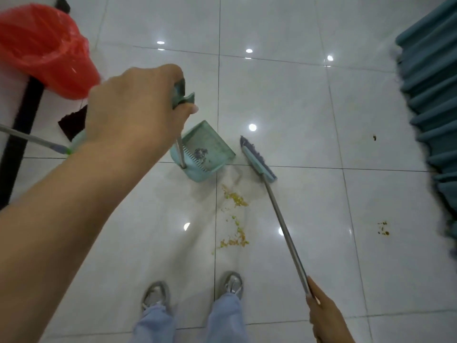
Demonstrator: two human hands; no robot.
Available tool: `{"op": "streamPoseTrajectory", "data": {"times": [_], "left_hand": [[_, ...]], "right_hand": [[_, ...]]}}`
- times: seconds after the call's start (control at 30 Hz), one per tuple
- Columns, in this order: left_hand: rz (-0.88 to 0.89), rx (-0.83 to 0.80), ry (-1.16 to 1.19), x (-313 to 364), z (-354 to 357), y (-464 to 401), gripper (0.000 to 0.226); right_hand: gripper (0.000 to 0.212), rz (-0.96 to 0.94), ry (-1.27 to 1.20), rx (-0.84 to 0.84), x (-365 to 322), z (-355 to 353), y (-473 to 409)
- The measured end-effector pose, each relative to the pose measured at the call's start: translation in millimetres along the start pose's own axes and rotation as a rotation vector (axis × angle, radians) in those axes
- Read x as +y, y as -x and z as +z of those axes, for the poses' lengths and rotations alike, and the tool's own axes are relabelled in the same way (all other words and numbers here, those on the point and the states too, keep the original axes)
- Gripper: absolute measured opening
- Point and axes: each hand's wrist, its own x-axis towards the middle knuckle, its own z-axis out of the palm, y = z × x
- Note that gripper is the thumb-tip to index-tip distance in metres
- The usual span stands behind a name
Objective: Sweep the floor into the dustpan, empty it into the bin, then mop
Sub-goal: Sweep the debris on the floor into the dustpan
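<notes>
My left hand (134, 105) grips the green handle top of a long-handled teal dustpan (210, 147) that stands on the white tiled floor, with a small clump of grey dust inside it. My right hand (324, 315) holds the metal pole of a broom; the broom head (257, 159), teal with purple bristles, rests on the floor just right of the dustpan. Yellow crumbs (235, 199) lie scattered on the tiles in front of the pan, trailing toward my feet. A bin with a red bag (42, 45) stands at the upper left.
A mop handle (32, 139) with a green tip lies at the left edge. A dark scrap (73, 123) sits below the bin beside a black strip. Teal curtains (432, 107) hang along the right. Small brown spots (383, 229) mark the floor at right. My shoes (193, 290) are at the bottom.
</notes>
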Motion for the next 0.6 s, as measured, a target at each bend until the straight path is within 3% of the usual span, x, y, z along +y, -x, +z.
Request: {"op": "streamPoseTrajectory", "data": {"times": [0.33, 0.6], "left_hand": [[-0.037, 0.088, 0.127, 76.6, 44.7, -13.7, 0.03], [0.035, 0.154, 0.093, 99.2, 79.0, -15.3, 0.031]], "right_hand": [[0.049, 0.056, 0.072, 0.117, -66.2, -111.9, -153.8], [0.045, 0.123, 0.143, 0.062, -92.7, -132.0, -209.4]]}}
